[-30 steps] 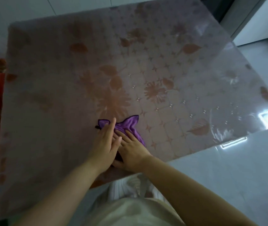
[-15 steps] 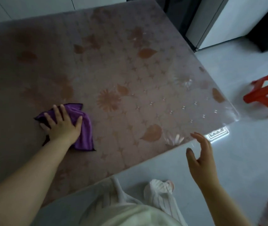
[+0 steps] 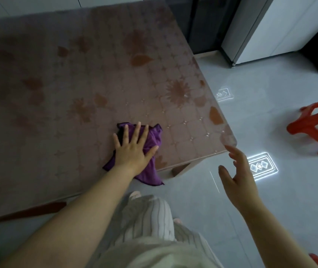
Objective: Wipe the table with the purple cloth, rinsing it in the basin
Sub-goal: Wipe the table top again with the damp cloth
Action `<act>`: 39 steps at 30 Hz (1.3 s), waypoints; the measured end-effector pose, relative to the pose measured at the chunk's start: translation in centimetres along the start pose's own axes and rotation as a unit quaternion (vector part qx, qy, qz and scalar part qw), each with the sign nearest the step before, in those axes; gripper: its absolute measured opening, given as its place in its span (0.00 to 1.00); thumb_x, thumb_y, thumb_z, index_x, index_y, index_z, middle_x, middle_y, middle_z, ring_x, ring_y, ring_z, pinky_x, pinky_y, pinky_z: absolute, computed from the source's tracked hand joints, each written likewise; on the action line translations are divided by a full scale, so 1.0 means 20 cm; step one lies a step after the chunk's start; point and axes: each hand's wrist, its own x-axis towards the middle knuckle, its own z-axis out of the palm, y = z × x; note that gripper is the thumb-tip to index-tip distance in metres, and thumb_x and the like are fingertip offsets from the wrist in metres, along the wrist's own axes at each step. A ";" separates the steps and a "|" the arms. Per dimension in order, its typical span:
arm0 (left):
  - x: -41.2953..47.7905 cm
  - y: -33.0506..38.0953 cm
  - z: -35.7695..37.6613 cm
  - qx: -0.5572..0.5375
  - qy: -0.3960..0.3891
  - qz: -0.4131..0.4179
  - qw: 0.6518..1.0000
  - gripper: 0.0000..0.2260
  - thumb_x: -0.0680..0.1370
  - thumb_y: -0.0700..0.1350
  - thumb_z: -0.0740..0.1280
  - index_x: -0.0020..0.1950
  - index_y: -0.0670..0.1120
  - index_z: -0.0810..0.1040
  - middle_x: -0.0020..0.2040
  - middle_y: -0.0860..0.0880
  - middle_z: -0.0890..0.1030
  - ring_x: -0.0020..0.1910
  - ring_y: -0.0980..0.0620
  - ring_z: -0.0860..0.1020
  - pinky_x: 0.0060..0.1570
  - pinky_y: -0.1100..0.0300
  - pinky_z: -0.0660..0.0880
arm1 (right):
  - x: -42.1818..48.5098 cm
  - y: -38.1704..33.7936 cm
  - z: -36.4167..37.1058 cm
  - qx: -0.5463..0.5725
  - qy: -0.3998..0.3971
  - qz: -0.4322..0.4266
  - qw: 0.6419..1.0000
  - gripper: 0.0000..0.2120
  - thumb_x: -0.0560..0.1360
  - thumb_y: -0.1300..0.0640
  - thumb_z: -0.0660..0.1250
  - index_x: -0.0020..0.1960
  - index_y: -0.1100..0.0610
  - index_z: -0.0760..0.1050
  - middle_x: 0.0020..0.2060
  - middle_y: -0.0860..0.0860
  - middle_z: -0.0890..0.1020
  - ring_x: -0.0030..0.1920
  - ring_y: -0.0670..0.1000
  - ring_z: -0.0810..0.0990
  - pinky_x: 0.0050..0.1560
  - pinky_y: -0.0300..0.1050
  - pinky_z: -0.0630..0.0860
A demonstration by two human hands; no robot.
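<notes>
- The square table (image 3: 61, 89), covered by a glossy brownish sheet printed with orange leaves, flowers and small star marks, fills the upper left of the view; its near right corner is the landmark used below.
- The crumpled purple microfibre cloth (image 3: 153, 141) lies on the tabletop just left of that corner, at the near edge. One tail of it hangs over the edge toward the floor.
- The left hand (image 3: 134, 149) lies flat on the cloth, palm down, fingers spread wide and thumb out to the right. It presses the fabric to the table rather than gripping it.
- Purple fabric shows beyond the fingertips, to the right of the thumb and below the wrist.
- The right hand (image 3: 235, 176) is in the air over the floor, just right of and nearer than the corner, touching neither table nor cloth. It is empty, fingers loosely extended and slightly curled, thumb apart.
- A red plastic stool (image 3: 312, 126) stands on the pale grey tiled floor (image 3: 270, 117) well to the right of the corner.
- A white appliance with a grey edge (image 3: 266, 29) stands beyond the corner, at upper right.
- Bright patterned reflections of light lie on the tiles close to the corner.
- Striped pale trousers (image 3: 148, 215) show below the near table edge.
- No basin is in view.
</notes>
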 end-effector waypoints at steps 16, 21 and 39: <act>0.41 1.15 0.04 0.025 -0.044 0.241 0.969 0.30 0.75 0.65 0.38 0.73 0.55 0.38 0.77 0.49 0.40 0.73 0.39 0.35 0.68 0.38 0.33 | 0.36 0.27 -0.43 0.031 0.055 0.023 0.998 0.26 0.72 0.71 0.64 0.65 0.49 0.67 0.59 0.33 0.70 0.59 0.43 0.72 0.60 0.29 0.65; 0.84 0.88 -0.12 -0.034 -0.010 0.091 0.995 0.29 0.76 0.65 0.40 0.73 0.56 0.39 0.77 0.52 0.41 0.74 0.42 0.38 0.69 0.41 0.34 | 0.60 0.23 -0.43 0.032 0.022 0.017 0.999 0.27 0.72 0.73 0.63 0.65 0.51 0.67 0.55 0.26 0.70 0.58 0.36 0.70 0.60 0.28 0.64; 0.44 0.34 -0.09 -0.034 -0.006 -0.178 0.983 0.31 0.71 0.66 0.33 0.68 0.54 0.26 0.75 0.46 0.35 0.73 0.36 0.37 0.70 0.40 0.38 | 0.87 -0.12 0.03 -0.018 -0.287 -0.165 0.943 0.30 0.74 0.63 0.66 0.70 0.46 0.58 0.65 0.44 0.66 0.66 0.44 0.64 0.64 0.37 0.61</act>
